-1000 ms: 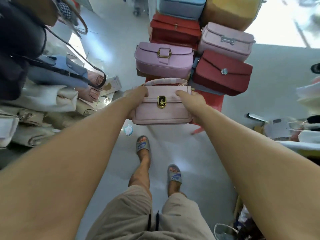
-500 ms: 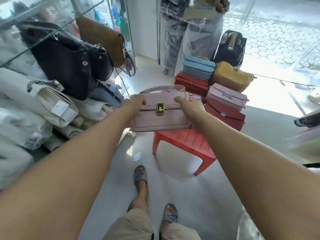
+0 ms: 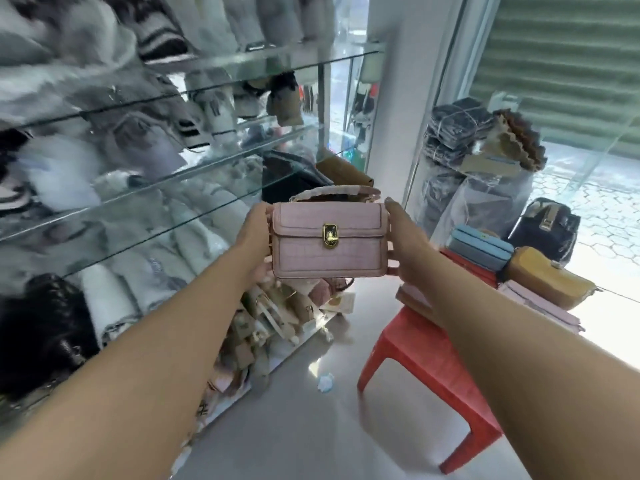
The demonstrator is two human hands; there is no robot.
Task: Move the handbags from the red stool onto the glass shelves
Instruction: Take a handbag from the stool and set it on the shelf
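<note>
A small pink handbag (image 3: pixel 329 240) with a gold clasp is held up in front of me, upright, clasp facing me. My left hand (image 3: pixel 254 237) grips its left end and my right hand (image 3: pixel 403 244) grips its right end. The bag hangs in the air beside the glass shelves (image 3: pixel 194 174) on my left, at about the height of a middle shelf. The red stool (image 3: pixel 419 358) stands low on my right, with a blue handbag (image 3: pixel 481 247), a mustard handbag (image 3: pixel 547 278) and a pale pink handbag (image 3: pixel 543 306) still stacked on it.
The glass shelves are packed with wrapped white, grey and black bags. Loose bags lie heaped on the floor under them (image 3: pixel 273 323). A plastic-wrapped bundle (image 3: pixel 474 181) and a black bag (image 3: pixel 543 226) stand behind the stool. A glass wall closes the right side.
Both hands have lifted the pink handbag up and away from the stool toward the shelves on the left. My view has swung up from the floor to the shelves.
</note>
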